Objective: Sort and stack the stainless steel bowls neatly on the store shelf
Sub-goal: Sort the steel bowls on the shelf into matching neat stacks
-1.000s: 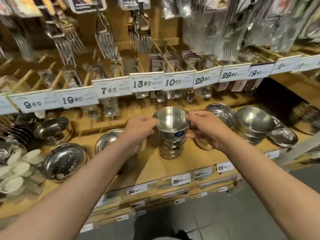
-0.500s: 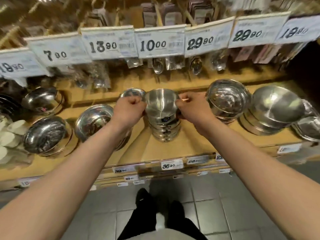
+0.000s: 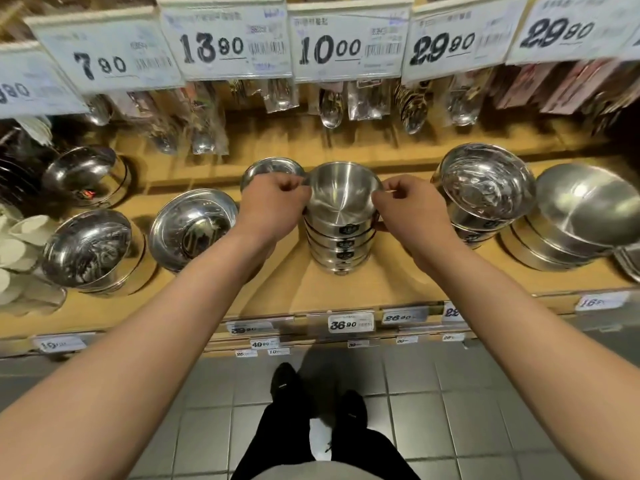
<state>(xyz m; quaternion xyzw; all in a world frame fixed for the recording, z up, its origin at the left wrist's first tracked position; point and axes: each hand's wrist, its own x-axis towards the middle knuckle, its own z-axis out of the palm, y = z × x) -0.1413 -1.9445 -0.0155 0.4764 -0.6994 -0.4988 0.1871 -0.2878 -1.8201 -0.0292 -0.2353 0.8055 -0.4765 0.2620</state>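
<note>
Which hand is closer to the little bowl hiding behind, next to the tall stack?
Left. The left hand overlaps the small bowl at its front rim; the right hand is across the bowl stack, gripping its far side.

Two hands (image 3: 273, 202) (image 3: 408, 206), seven bowl stacks (image 3: 341, 244), five big price cards (image 3: 346, 43).

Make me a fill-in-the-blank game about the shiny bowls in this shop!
1. Both hands, left hand and right hand, hold the ____ bowl of the middle stack.
2. The price tag right above that stack reads ____.
3. The shelf is made of ____.

Missing words: top; 10.00; wood
</note>
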